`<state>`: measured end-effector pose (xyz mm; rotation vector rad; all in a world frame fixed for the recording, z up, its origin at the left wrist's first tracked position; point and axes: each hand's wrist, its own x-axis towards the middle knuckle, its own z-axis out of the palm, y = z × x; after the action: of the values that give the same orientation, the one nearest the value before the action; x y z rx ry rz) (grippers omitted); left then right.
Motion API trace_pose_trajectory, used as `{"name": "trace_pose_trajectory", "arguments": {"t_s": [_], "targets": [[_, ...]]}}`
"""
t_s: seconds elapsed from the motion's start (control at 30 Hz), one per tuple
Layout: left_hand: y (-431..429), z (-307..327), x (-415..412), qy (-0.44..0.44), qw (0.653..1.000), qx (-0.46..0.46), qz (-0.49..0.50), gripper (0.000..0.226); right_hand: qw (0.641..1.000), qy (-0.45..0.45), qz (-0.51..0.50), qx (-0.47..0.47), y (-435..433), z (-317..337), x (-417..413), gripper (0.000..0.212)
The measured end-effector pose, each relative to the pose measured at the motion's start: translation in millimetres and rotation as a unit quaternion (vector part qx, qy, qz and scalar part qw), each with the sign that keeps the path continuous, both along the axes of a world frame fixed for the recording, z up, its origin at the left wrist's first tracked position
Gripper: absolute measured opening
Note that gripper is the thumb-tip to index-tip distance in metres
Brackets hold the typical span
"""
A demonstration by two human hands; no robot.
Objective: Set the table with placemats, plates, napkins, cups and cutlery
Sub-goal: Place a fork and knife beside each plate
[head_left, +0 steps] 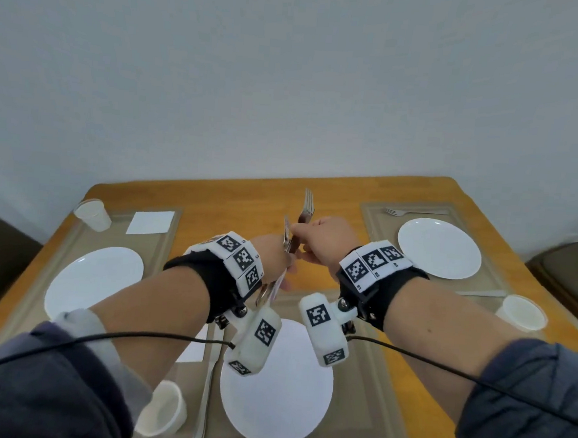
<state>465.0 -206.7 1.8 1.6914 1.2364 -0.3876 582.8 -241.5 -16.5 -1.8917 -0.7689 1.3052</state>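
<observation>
Both my hands are raised over the middle of the wooden table [241,195]. My left hand [273,257] grips a bundle of cutlery, with a fork [286,232] sticking up from it and handles hanging below. My right hand [327,237] pinches another fork [307,206] out of that bundle, tines up. Three beige placemats carry white plates: left plate [93,282], near plate [275,392], right plate [439,248]. A knife [207,384] lies left of the near plate.
Paper cups stand at far left [93,213], near left [161,408] and right [524,312]. A white napkin [150,222] lies on the left mat. A fork [414,213] and a knife [484,294] rest on the right placemat [376,225]. Dark chairs flank the table.
</observation>
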Motion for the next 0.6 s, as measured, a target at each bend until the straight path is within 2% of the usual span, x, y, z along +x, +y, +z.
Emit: {"name": "trace_pose_trajectory", "arguments": {"t_s": [0.07,0.2,0.33,0.43,0.5,0.6], "targets": [[-1,-1,-1,-0.027,0.998,-0.041,0.037,0.017,1.0,-0.008,-0.003,-0.001,1,0,-2,0.025],[-1,0,1,-0.056,0.995,-0.066,0.054,0.018,0.995,0.018,-0.099,0.026,8,3,4,0.029],[1,-6,-4,-0.048,0.99,-0.086,0.102,0.015,0.984,-0.045,-0.157,0.065,20,19,30,0.032],[5,-10,-15,-0.042,0.973,-0.095,0.205,0.013,0.971,-0.079,-0.211,0.082,24,20,60,0.027],[12,-5,-18,-0.059,0.953,-0.074,0.289,0.013,0.98,-0.067,-0.173,0.065,19,13,73,0.02],[25,12,-21,-0.112,0.909,-0.068,0.396,0.024,0.998,-0.037,-0.053,-0.025,-2,-3,65,0.02]]}}
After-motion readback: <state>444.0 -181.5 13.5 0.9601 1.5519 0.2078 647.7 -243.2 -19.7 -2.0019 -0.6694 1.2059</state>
